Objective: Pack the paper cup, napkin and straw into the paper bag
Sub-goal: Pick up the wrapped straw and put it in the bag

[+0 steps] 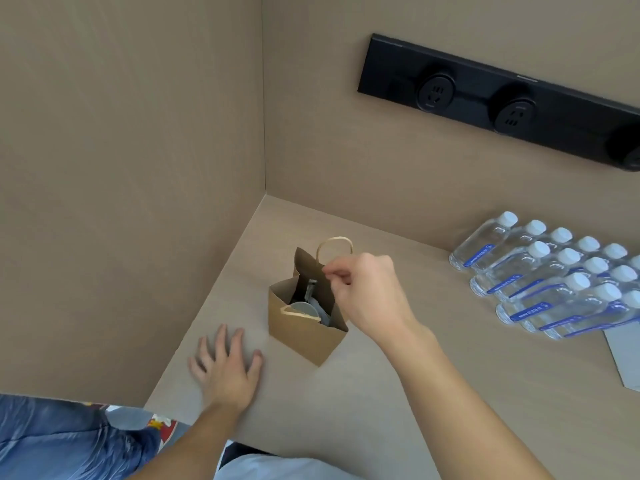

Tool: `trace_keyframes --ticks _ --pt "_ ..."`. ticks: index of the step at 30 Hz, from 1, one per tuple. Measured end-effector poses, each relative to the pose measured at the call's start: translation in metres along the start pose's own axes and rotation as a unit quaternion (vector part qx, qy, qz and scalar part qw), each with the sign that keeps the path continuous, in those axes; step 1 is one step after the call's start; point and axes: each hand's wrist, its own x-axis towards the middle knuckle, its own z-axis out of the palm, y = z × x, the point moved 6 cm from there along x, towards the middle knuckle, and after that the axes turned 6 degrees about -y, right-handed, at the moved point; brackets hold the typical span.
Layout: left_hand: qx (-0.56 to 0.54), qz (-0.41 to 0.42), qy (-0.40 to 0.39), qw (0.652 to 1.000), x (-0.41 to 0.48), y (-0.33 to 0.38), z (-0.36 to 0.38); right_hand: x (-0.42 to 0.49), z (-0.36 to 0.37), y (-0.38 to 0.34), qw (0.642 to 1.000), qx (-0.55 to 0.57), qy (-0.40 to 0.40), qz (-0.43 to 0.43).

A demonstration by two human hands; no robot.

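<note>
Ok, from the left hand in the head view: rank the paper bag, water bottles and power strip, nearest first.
From the left hand:
1. Paper bag, just to its right on the table.
2. Water bottles, far right on the table.
3. Power strip, up on the back wall.

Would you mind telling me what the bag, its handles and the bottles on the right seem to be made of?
The bag looks like matte brown kraft paper, with sharp creases. Its handles seem to be twisted paper cord, tan and ropy. The bottles appear to be clear glossy plastic with white caps and blue labels, though glass cannot be excluded.
</note>
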Motion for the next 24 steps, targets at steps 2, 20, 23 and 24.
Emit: trace_keyframes --ticks 2,20,23,24 --pt "-0.093 0.046 0.004 0.995 0.007 0.011 -0.023 -0.012 -0.014 0.003 0.999 0.034 0.040 0.005" --pt "-0.257 0.261 -0.142 0.920 0.007 0.096 -0.138 -0.063 0.067 0.071 0.977 0.128 -0.066 0.156" --pt "-0.257 0.265 -0.167 0.914 0.005 0.098 -0.137 -0.054 0.078 0.069 0.979 0.141 -0.034 0.141" --pt "-0.259 0.271 -0.169 0.912 0.006 0.099 -0.137 -0.051 0.079 0.069 0.980 0.143 -0.024 0.137"
